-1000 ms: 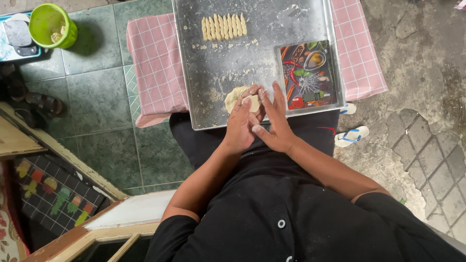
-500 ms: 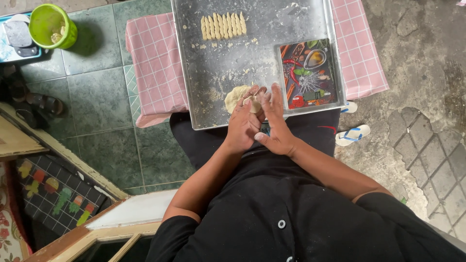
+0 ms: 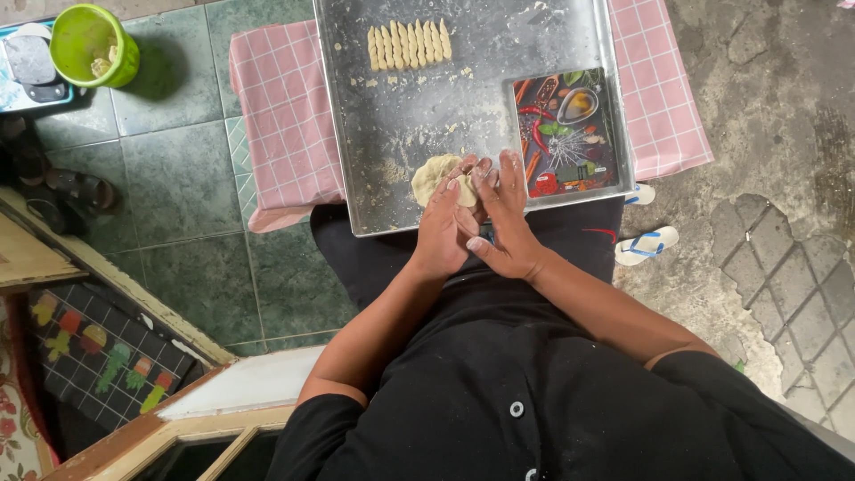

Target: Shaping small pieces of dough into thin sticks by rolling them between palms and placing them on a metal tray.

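Note:
A pale lump of dough [image 3: 434, 176] lies at the near edge of a floured metal tray [image 3: 419, 107]. My left hand [image 3: 445, 233] and my right hand [image 3: 503, 216] are pressed together over its right side, fingers stretched flat. A small piece of dough [image 3: 465, 191] shows between my palms. At the tray's far side sits a neat row of several shaped dough pieces [image 3: 408, 44]. A small cutting board printed with vegetables [image 3: 565, 134] lies on the tray's right part, just beyond my right fingertips.
The tray rests on a low table with a pink checked cloth [image 3: 285, 116]. A green bucket [image 3: 93, 44] stands on the green tiled floor at the far left. White and blue sandals [image 3: 647, 245] lie on the cracked concrete to the right. Wooden frames [image 3: 116, 294] are near left.
My hands have slid slightly against each other over the dough, the right fingers reaching a little further forward. The tray and the row of pieces have not moved.

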